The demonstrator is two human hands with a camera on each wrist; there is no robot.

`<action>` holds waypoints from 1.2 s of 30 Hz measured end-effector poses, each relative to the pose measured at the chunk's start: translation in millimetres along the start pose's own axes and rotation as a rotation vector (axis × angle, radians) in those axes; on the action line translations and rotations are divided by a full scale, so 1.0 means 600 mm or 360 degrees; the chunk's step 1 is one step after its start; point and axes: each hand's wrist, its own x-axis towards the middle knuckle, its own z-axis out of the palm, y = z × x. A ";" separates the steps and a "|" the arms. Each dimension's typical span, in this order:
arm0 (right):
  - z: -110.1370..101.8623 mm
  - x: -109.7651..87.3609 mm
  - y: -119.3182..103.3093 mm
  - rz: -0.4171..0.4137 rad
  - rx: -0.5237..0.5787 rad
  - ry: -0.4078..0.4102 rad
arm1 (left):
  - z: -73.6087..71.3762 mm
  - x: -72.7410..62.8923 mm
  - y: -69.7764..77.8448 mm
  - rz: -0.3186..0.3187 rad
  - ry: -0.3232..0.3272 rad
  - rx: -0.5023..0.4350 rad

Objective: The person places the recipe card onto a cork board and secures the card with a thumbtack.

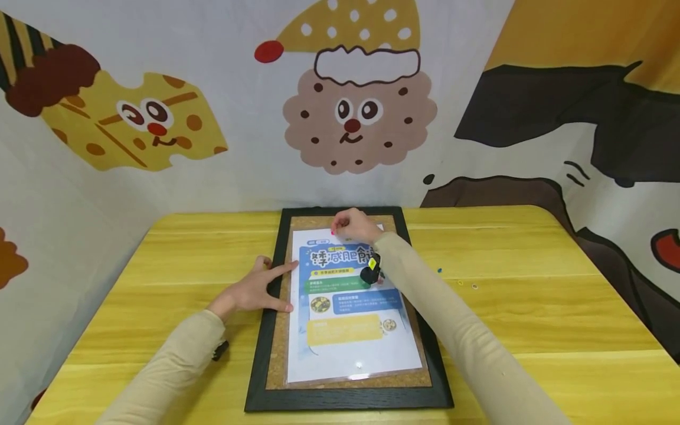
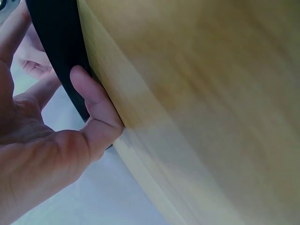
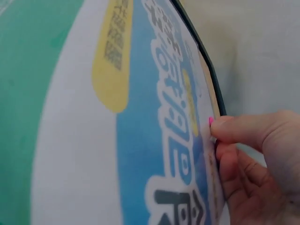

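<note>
A laminated poster (image 1: 350, 360) with blue, green and yellow panels lies on a black-framed cork board (image 1: 277, 354). At the poster's top edge my right hand (image 1: 357, 224) pinches a small pink pin (image 3: 211, 120) between thumb and finger; its tip is hidden. My left hand (image 1: 249, 290) is spread across the board's left side, thumb and a finger touching the poster's left margin. In the left wrist view, the little finger of that hand (image 2: 56, 145) lies against the black frame (image 2: 61, 47).
Several tiny items lie on the wooden table (image 1: 510, 248) right of the board, among them a blue one (image 1: 440, 270) and a pale one (image 1: 475, 286). Behind the table hangs a cloth (image 1: 239, 189) with cartoon prints.
</note>
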 end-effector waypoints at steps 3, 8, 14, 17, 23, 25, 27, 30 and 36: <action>0.001 0.004 -0.003 0.0015 -0.0044 0.0002 | 0.000 -0.001 0.000 0.0004 -0.0002 0.0007; 0.003 0.003 -0.012 0.0063 -0.0096 0.0034 | -0.002 -0.001 0.001 0.0009 -0.0009 0.0005; 0.004 0.001 -0.016 0.0144 -0.0139 0.0085 | -0.001 0.003 0.001 0.0009 -0.0011 0.0014; 0.004 0.000 -0.017 0.0171 -0.0124 0.0087 | 0.001 0.003 0.000 0.0001 -0.0016 0.0010; 0.009 -0.005 -0.025 0.0157 -0.0092 0.0092 | 0.003 -0.004 -0.005 -0.0015 -0.0009 -0.0034; 0.013 -0.009 -0.026 0.0135 -0.0092 0.0112 | 0.003 -0.005 -0.006 -0.0013 -0.0005 -0.0042; 0.016 -0.012 -0.026 0.0099 -0.0112 0.0142 | 0.002 -0.005 -0.006 -0.0020 -0.0001 -0.0051; 0.020 -0.019 -0.024 0.0055 -0.0144 0.0173 | -0.002 -0.004 -0.005 -0.0013 -0.0013 -0.0072; 0.019 -0.038 -0.032 0.0073 -0.0156 0.0141 | -0.010 -0.003 0.000 0.0005 -0.0025 -0.0096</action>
